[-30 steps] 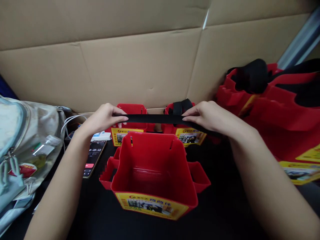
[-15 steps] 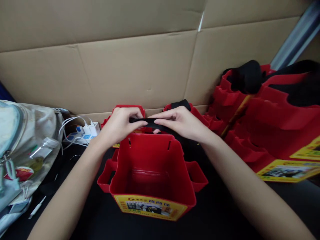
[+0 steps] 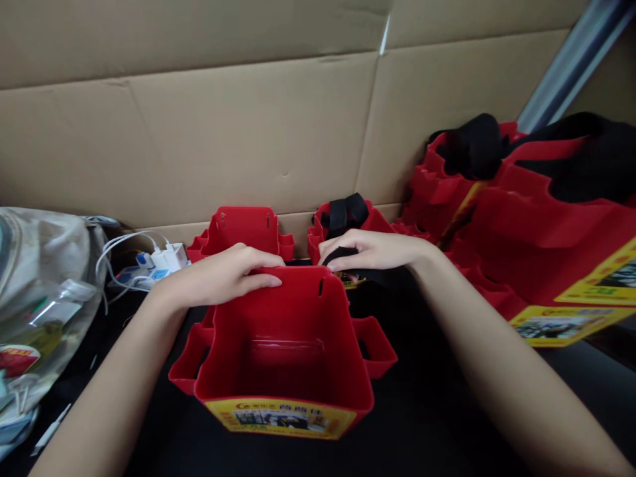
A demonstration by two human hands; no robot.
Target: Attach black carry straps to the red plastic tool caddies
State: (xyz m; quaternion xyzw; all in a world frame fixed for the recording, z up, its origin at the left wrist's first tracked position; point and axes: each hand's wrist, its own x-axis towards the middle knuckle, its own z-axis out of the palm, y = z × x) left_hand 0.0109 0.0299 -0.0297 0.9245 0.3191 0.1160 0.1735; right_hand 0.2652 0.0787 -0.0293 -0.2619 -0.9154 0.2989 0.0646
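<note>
Across the bottom of the view, a black work surface (image 3: 422,430). Upon it, upright and set in from the far edge, the front red bin (image 3: 285,364). Looks like thin moulded plastic: probably light, fairly stiff, slightly springy in the walls, not very fragile, but smooth enough to skid under a one-sided push. Best steadied by the tall back wall (image 3: 293,315), thumb inside and fingers behind, rather than by the small side pockets (image 3: 382,363). On the left part of that wall, the left hand (image 3: 238,270), closed over the rim with thumb on the inner face and fingers partly hidden. Just beyond the right end, the right hand (image 3: 370,252), pinching a black strap (image 3: 342,253). Expect softness, little weight and easy twisting there; best pinched flat, close to an end. Cannot tell where either end lies. Smallest, near the wall's right side, a narrow slot (image 3: 320,286).
</note>
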